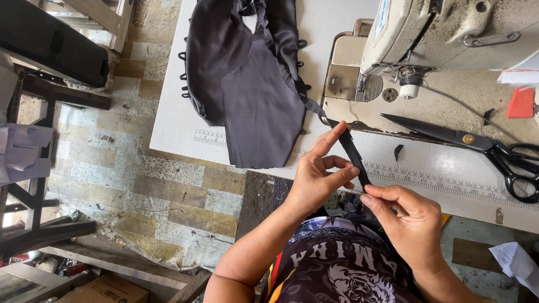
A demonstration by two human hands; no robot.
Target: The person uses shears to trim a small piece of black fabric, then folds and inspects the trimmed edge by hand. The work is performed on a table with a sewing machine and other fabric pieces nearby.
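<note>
A narrow black fabric strap (349,147) runs from a dark grey garment (247,73) lying on the white sewing table (174,126). My left hand (319,174) pinches the strap between thumb and fingers near the table's front edge. My right hand (407,221) grips the strap's lower end just below, thumb on top. Both hands sit in front of the sewing machine (443,33), above my lap.
Large black scissors (477,143) lie on the machine bed at the right, beside a small red piece (521,102). A printed ruler strip (438,182) runs along the table's front edge. A tiled floor (112,168) and dark wooden furniture (33,101) lie to the left.
</note>
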